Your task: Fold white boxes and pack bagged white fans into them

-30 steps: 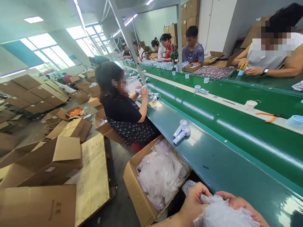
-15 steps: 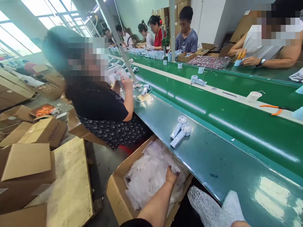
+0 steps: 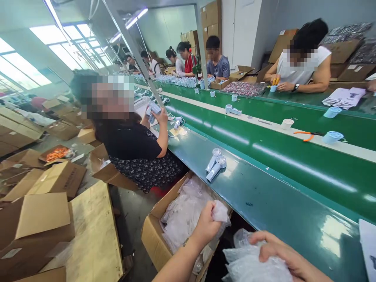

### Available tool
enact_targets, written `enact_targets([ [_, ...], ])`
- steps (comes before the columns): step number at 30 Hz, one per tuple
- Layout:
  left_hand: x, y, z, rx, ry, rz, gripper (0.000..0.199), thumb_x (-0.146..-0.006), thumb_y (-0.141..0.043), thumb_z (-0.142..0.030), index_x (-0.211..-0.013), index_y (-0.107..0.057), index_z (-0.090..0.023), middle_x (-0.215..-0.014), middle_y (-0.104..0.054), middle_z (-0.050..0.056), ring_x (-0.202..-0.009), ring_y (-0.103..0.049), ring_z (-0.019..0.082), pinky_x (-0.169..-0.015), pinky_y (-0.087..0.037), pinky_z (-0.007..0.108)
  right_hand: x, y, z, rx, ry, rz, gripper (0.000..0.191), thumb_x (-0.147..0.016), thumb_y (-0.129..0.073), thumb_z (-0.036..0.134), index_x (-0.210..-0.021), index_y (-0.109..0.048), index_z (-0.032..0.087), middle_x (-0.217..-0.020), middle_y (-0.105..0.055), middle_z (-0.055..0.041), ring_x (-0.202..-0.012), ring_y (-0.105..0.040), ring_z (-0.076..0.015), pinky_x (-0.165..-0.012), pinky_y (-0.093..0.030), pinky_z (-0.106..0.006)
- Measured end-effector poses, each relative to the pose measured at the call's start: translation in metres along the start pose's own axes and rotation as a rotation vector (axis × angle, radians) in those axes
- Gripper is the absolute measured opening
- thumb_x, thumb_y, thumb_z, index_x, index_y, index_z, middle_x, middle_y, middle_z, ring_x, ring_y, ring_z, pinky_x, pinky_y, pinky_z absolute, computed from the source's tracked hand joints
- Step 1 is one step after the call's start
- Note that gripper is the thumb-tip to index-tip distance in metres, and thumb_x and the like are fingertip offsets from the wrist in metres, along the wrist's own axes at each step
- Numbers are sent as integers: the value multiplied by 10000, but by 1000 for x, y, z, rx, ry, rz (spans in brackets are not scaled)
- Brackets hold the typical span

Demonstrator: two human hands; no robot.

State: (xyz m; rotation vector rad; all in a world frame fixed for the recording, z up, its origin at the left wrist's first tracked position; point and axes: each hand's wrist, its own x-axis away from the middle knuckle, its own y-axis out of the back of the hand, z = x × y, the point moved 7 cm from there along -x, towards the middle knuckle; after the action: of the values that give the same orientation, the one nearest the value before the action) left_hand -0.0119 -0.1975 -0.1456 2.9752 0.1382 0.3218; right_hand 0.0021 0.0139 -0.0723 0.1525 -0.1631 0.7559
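Note:
My left hand (image 3: 208, 222) is closed round a crumpled clear plastic bag (image 3: 221, 212), above the right side of an open cardboard box (image 3: 155, 235). Many similar bags (image 3: 183, 213) fill that box. At the lower right, my right hand (image 3: 274, 250) grips a bunch of clear plastic bags (image 3: 252, 264), its fingers bent over them beside the table's near edge. Two light blue handheld fans (image 3: 216, 166) lie side by side on the dark green table (image 3: 264, 196), beyond both hands and touching neither.
A seated person (image 3: 132, 137) at the left holds a blue device. Behind the table runs a green conveyor (image 3: 205, 117) with a pale strip bearing orange-handled pliers (image 3: 307, 135) and blue parts. Several people sit across it. Cartons (image 3: 55, 180) stand at the left.
My left hand has risen from the box with a bag in it. My right hand now shows over the bunch of bags. The view has shifted, and the seated person's hands are lower.

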Motion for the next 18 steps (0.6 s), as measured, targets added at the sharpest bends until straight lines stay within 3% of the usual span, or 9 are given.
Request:
enact_targets([
  [2, 7, -16, -41, -2, -118, 57, 305, -676, -643, -184, -910, -449, -210, -777, -517, -41, -706, -478, 129, -667, -370, 253, 0, -1, 18, 11, 40, 3, 235, -844, -576, 496, -889, -708, 307, -1439, -494, -78, -1198, -559, -318, -931, -480, -409],
  [4, 15, -36, -74, 60, -196, 130, 526, -629, -699, -183, -1070, -414, -221, -861, -550, -20, -749, -512, 139, -690, -389, 261, 4, 7, 26, -63, 58, -89, 226, -819, -629, 483, -891, -700, 282, -1486, -440, -91, -1256, -513, -322, -947, -464, -404],
  [6, 25, -55, -97, 185, -185, 250, 812, -577, -778, -185, -1258, -342, -251, -971, -568, 9, -820, -546, 156, -732, -413, 274, 16, 17, 29, -183, 82, -167, 256, -788, -665, 495, -884, -683, 258, -1315, -585, -116, -1083, -617, -287, -860, -496, -373],
  [8, 35, -70, -113, 396, -71, 358, 979, -551, -839, -228, -1365, -298, -294, -1008, -576, 18, -856, -570, 168, -758, -429, 284, 33, 28, 30, -238, 115, -218, 267, -785, -667, 498, -880, -669, 248, -1092, -667, -87, -897, -646, -235, -776, -501, -333],
  [9, 41, -77, -119, 506, 8, 397, 966, -557, -853, -277, -1371, -335, -297, -992, -588, 21, -852, -580, 173, -766, -434, 291, 42, 33, 31, -232, 132, -242, 258, -793, -659, 490, -884, -664, 249, -1025, -672, -69, -857, -635, -219, -755, -494, -316],
  [11, 51, -90, -129, 594, 121, 460, 748, -568, -861, -375, -1231, -543, -236, -889, -616, 24, -793, -583, 170, -756, -434, 291, 61, 46, 31, -189, 156, -284, 217, -814, -645, 456, -900, -658, 258, -981, -663, -47, -847, -613, -207, -749, -479, -296],
  [13, 55, -102, -137, 446, 95, 482, 437, -610, -840, -436, -911, -687, -159, -763, -606, 20, -708, -543, 145, -710, -417, 266, 77, 60, 26, -158, 170, -324, 185, -825, -635, 428, -911, -652, 265, -973, -653, -33, -833, -602, -199, -745, -474, -287],
  [15, 50, -105, -144, 280, -31, 370, 356, -650, -810, -463, -706, -672, -140, -686, -573, 5, -667, -497, 128, -664, -396, 244, 92, 78, 16, -165, 184, -415, 197, -800, -659, 426, -916, -649, 266, -968, -648, -26, -824, -600, -201, -733, -476, -283],
  [18, 29, -91, -144, 323, -131, 11, 393, -693, -733, -544, -772, -650, -168, -697, -572, -14, -663, -491, 128, -642, -401, 235, 119, 109, -9, -267, 140, -681, 295, -705, -735, 457, -911, -630, 273, -846, -643, -5, -739, -599, -203, -650, -481, -280],
])
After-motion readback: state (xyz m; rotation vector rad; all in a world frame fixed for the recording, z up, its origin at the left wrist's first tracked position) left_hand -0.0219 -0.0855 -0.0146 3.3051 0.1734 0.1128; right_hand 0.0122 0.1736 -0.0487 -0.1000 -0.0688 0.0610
